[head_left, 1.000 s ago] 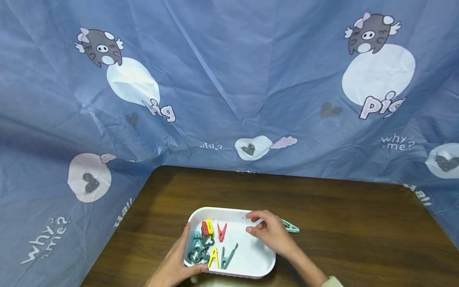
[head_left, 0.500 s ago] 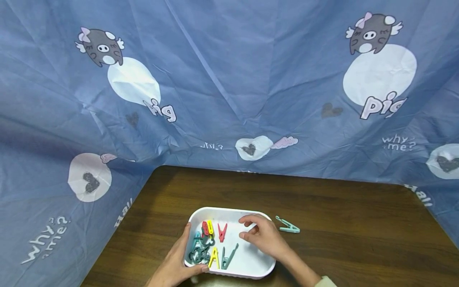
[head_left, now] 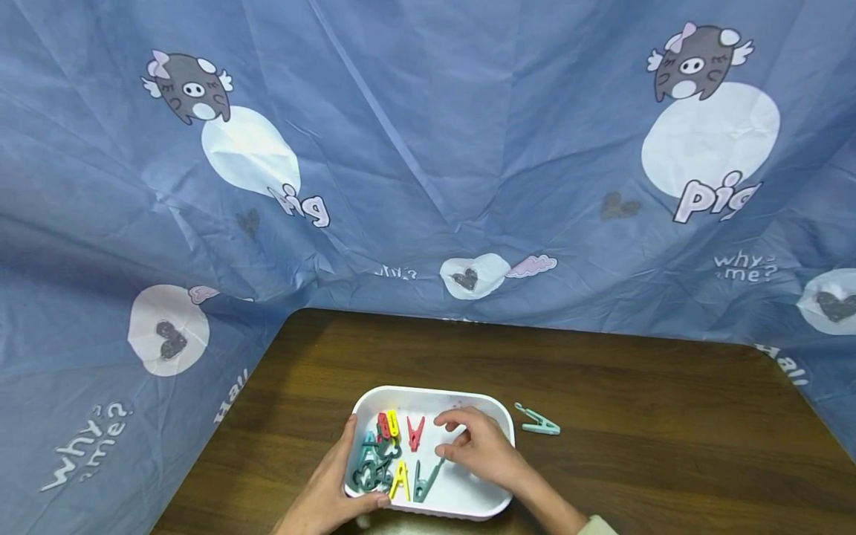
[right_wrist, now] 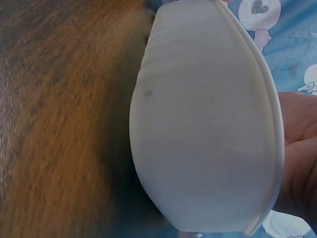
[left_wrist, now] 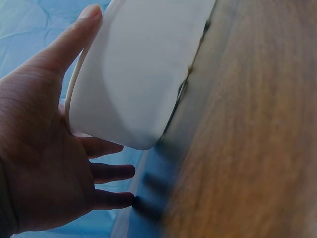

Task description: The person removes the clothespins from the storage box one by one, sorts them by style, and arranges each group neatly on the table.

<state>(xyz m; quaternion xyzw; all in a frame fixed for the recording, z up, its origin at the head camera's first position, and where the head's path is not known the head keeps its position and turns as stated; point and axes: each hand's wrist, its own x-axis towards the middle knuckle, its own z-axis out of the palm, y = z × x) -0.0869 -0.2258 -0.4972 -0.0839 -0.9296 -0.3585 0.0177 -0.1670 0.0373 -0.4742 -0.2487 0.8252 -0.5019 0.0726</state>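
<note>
A white plastic tray sits near the table's front. My left hand holds its left end, thumb over the front rim and fingers along the side; the left wrist view shows the tray wall beside the thumb. Over the tray's right half, my right hand is loosely curved, with a visible gap between thumb and fingertips and nothing in it. Just left of it lie a dark green clothespin, a red clothespin and a yellow clothespin. In the right wrist view the tray wall partly hides that hand.
Dark green, teal, red and yellow clips are heaped at the tray's left end, the dark green clips overlapping. A light green clothespin lies on the brown table right of the tray. A blue printed cloth hangs behind.
My right hand has moved left and slightly nearer, from the tray's right rim to over its inside, uncovering the light green clothespin on the table. The left hand and tray have stayed put.
</note>
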